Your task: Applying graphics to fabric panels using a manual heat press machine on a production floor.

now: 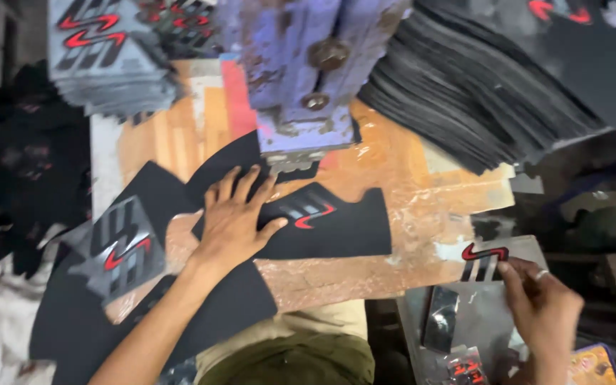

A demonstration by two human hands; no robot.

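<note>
Keep L hand [233, 217] flat, fingers spread, pinning black shoe-upper piece [336, 224] just below blue press head [301, 78] w/ red-grey logo showing, while R hand [540, 303], right of press, pinches clear logo sticker [485, 258]—align square pre-pressing.

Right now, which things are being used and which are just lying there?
In use:
left hand flat on the black cut piece
right hand pinching a red-and-black sticker sheet
blue press

Lying about:
black sheet stack
printed pile
loose printed patch
</note>
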